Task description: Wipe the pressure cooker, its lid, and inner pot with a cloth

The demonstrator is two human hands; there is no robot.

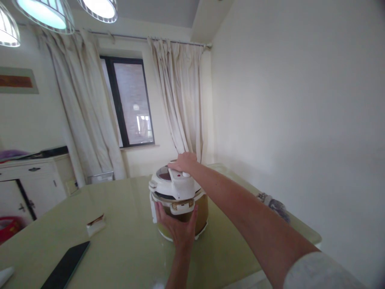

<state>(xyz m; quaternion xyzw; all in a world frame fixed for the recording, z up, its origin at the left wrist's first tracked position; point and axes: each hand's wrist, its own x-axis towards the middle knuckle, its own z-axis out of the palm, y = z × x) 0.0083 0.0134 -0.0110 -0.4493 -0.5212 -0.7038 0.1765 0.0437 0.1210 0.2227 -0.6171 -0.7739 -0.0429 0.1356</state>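
A round countertop cooker point(202, 210) with a gold-brown body stands on the table. Its white lid point(183, 188) sits on top, with a dark gap showing along the front rim. My right hand point(185, 162) is wrapped over the top of the lid at its handle, partly hiding it. Low at the front, my left hand point(179, 232) braces the cooker body, thumb and fingers on either side of the white front grip point(182, 208). The fingertips of my left hand are partly hidden against the body.
The cooker rests on a pale green table point(129, 224). To the left lie a small white packet point(96, 225) and a dark phone-like slab point(66, 265). A crumpled plastic bag point(274, 206) lies by the right wall. A white cabinet point(42, 182) stands at far left.
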